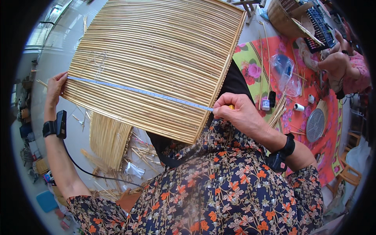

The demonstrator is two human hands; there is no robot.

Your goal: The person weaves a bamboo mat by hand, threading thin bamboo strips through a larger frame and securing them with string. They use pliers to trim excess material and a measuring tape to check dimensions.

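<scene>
A large panel of straw-coloured reed stalks (156,51), laid side by side and tied with thread, slants across my lap. Over its lower part runs a pale blue measuring tape (145,93), stretched from the left edge to the right edge. At the left edge my left hand (57,85) is closed, pinching the tape's end against the panel. My right hand (237,111) grips the tape's other end by the right edge, thumb and fingers pressed together. A bit of yellow shows among those fingers; the rest is hidden by the hand. Loose thread (98,62) lies on the panel.
A smaller reed piece (107,139) and scattered stalks (145,156) lie on the floor below. To the right, a flowered cloth (286,125) bears thread spools (299,107), a round metal disc (315,125) and a plastic bag (288,76). Another person's hand (335,62) shows beyond, near a basket (280,19).
</scene>
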